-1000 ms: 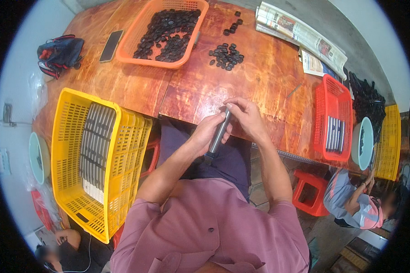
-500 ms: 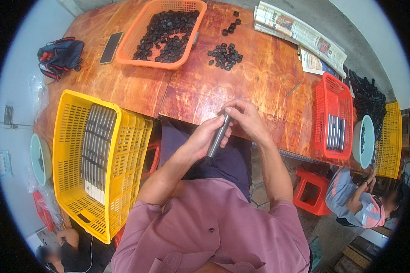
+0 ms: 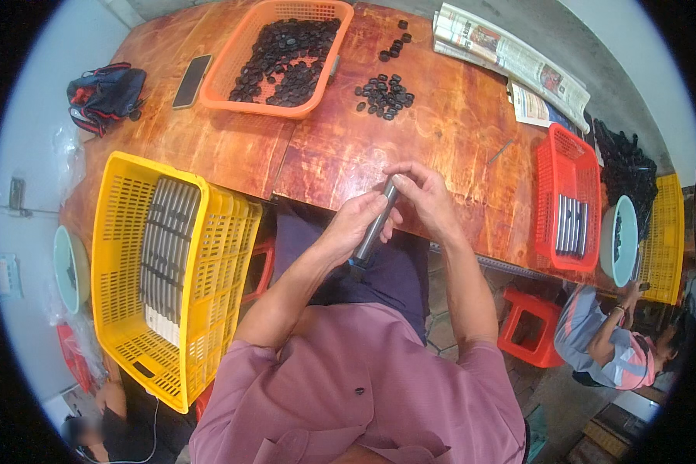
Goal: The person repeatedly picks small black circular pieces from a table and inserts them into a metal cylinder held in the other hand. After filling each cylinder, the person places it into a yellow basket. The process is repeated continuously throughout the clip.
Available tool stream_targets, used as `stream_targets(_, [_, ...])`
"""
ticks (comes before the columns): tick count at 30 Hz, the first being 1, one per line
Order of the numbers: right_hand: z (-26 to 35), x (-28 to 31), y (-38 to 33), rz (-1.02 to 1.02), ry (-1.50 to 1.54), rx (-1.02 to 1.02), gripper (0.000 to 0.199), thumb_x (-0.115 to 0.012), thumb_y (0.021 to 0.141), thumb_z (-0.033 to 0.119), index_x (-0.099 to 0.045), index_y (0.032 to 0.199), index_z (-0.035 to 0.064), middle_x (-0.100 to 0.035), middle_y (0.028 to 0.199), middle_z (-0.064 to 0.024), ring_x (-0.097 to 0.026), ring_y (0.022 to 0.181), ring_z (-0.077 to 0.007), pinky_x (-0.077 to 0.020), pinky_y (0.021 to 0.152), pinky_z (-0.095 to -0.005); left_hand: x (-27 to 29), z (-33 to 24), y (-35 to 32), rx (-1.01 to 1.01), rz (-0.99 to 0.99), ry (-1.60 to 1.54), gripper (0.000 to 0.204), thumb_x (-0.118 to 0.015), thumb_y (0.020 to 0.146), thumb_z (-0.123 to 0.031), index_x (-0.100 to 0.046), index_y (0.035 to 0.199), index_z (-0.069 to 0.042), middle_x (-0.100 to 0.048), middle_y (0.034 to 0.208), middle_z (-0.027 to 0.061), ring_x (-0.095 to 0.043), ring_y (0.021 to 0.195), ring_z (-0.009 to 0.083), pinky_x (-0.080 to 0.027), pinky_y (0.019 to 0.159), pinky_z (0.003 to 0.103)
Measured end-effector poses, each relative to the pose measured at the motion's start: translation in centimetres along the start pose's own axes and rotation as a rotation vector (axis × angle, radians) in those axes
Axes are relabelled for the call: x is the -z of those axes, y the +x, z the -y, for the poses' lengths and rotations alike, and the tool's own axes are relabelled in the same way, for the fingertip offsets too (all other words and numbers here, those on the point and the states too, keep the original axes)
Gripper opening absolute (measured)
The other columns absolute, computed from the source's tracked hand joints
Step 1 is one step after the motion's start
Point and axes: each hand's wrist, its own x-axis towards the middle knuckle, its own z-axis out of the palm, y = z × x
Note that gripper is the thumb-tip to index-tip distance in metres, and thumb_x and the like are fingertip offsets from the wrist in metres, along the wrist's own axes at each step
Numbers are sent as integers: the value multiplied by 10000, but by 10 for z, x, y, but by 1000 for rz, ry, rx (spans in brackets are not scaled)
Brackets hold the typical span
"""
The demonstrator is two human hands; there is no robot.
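A dark grey, shiny tube (image 3: pixel 370 237) slants over my lap at the table's front edge. My left hand (image 3: pixel 351 223) is wrapped round its middle, the thumb lying along it. At the tube's upper end, my right hand (image 3: pixel 424 195) is closed with thumb and fingers on the tip; whether a small part sits under them is hidden. The lower end looks black and points toward my lap. Beyond my hands, a loose pile of small black caps (image 3: pixel 384 97) lies on the wooden table (image 3: pixel 441 131).
An orange basket (image 3: pixel 209 91) of black caps stands at the back, beside a phone (image 3: pixel 191 81). Left is a yellow crate (image 3: pixel 197 301) of tubes; right, a red basket (image 3: pixel 545 193) with tubes and a pale green bowl (image 3: pixel 630 232). Rolled newspapers (image 3: pixel 510 58) lie far right. People sit at both sides.
Both hands and the tube have shifted slightly right. My right fingers have moved over the tube's upper end, and more of its lower end shows.
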Motion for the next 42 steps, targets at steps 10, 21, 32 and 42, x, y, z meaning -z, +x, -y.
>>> stream_targets(10, [-6,6,4,-24,13,94,257,-635,1028,143,-656,1232,-10,-693,980,-42,-633,851,-100,-524,768,-268,4,-3,-3,-58,-53,245,330,-512,1101,-315,-607,1198,-14,-664,932,35,-645,775,106,-529,697,264])
stream_targets(21, [12,17,32,-52,-472,-4,287,-658,974,158,-710,1187,-28,-742,1020,-100,-680,910,-150,-544,823,-309,29,-20,26,-710,-301,1493,365,-692,944,-164,-586,1251,3,-647,1014,208,-633,939,397,-508,826,501])
stream_targets(32, [-16,30,42,-59,-696,172,257,-663,924,39,-689,1172,-22,-731,1061,-129,-695,1005,-231,-543,897,-359,36,-24,35,-833,-345,1741,363,-771,864,-215,-658,1168,-53,-652,982,107,-622,911,307,-503,808,432])
stream_targets(42, [-13,22,27,-89,-863,494,187,-704,889,55,-687,1068,5,-692,1023,-180,-671,988,-373,-535,870,-417,32,-17,30,-797,-387,1710,384,-783,849,-180,-651,1191,-64,-659,1038,102,-626,941,302,-494,800,414])
